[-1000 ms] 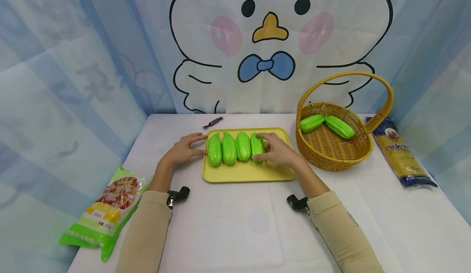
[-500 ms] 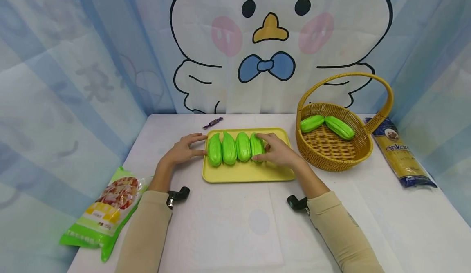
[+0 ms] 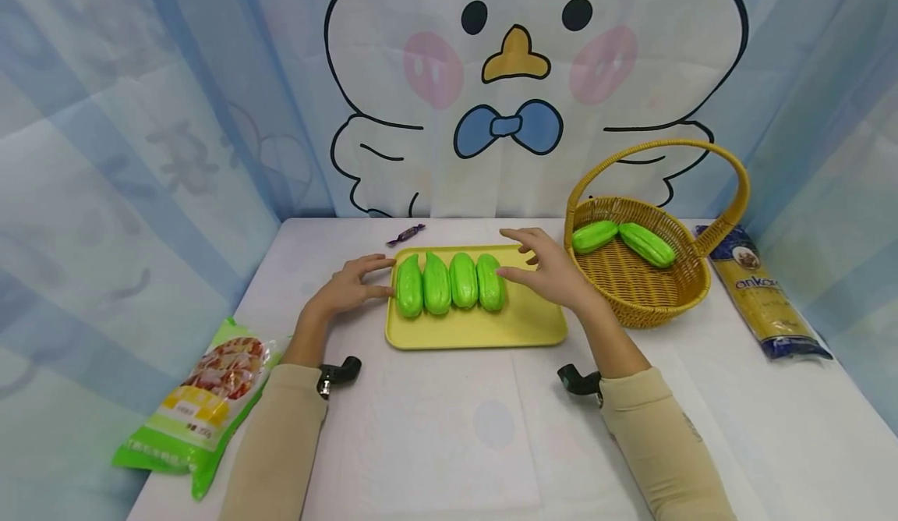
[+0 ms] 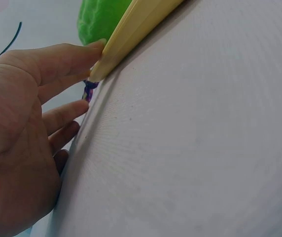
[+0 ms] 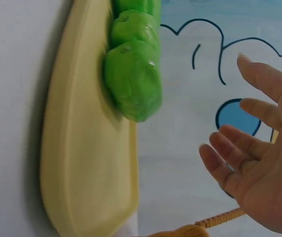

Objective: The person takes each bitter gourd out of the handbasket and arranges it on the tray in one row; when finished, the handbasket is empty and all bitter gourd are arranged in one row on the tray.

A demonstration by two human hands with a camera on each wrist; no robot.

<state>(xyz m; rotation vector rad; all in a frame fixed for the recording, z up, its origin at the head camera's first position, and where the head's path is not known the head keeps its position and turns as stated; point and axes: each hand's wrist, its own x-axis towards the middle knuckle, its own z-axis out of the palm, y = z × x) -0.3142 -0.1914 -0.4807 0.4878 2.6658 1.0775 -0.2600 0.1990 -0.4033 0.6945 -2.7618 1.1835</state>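
Several bright green, ridged, cucumber-like vegetables [image 3: 464, 280] lie side by side on a yellow tray [image 3: 456, 335], filling its left and middle part. My left hand [image 3: 348, 281] is at the tray's left end; in the left wrist view its thumb [image 4: 67, 61] touches the tray's rim [image 4: 126, 37], the other fingers reaching past it. Over the tray's right part hovers my right hand [image 3: 554, 270], fingers spread and holding nothing. In the right wrist view this hand [image 5: 264, 153] is apart from the nearest green vegetable [image 5: 133, 81].
A wicker basket [image 3: 638, 314] with a tall handle stands to the right, holding two more green vegetables [image 3: 647, 245]. Behind it lies a yellow and blue packet [image 3: 765, 295]. A purple-wrapped candy [image 3: 406, 234] is behind the tray. At left lies a green food bag [image 3: 203, 404].
My right hand has let go of the rightmost green vegetable and moved right and up, away from it. The left hand and the row of vegetables have stayed in place.
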